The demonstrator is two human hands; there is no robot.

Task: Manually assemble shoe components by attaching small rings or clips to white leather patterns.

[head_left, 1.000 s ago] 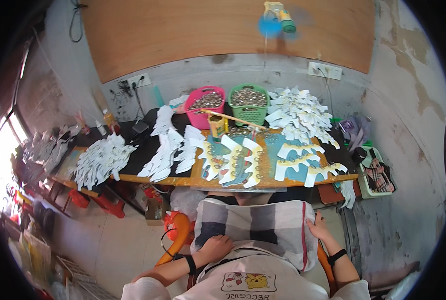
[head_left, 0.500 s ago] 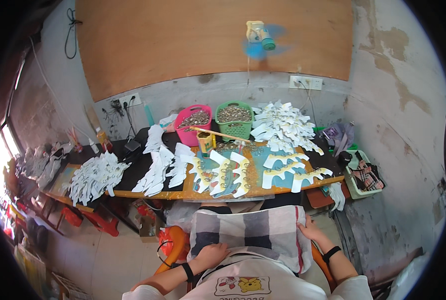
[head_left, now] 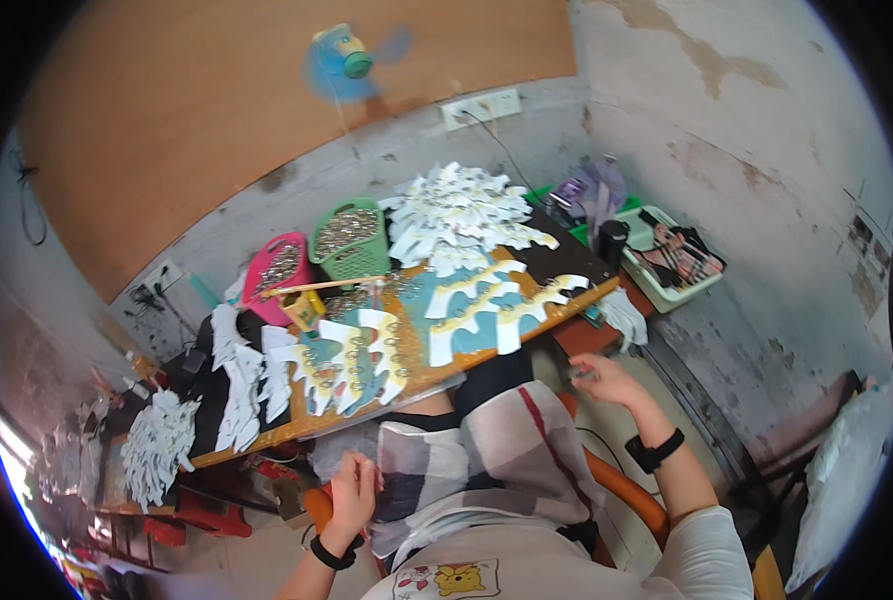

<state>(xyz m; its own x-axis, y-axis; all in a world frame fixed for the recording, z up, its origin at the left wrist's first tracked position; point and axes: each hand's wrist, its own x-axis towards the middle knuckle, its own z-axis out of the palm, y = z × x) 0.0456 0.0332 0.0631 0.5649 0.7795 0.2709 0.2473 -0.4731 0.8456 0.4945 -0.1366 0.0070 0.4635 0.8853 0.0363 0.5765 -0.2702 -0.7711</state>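
A checked towel with a dark red stripe lies over my lap. My left hand is raised beside its left edge, fingers loosely bent, with nothing seen in them. Off the towel's right side, my right hand hovers below the table edge, fingers apart and holding nothing. On the worktable ahead, white cut pieces with yellowish edges and metal rings stand in a row. More white pieces with yellowish edges lie to their right. Neither hand touches them.
Pink and green baskets hold small metal parts. A stick rests across a yellow tin. White pieces are heaped at the back and far left. A pale green crate stands right; a fan spins above.
My view has turned to the right and tilted. Both hands have come up off the towel; the right one has moved away from its edge, and the towel now drapes over my legs.
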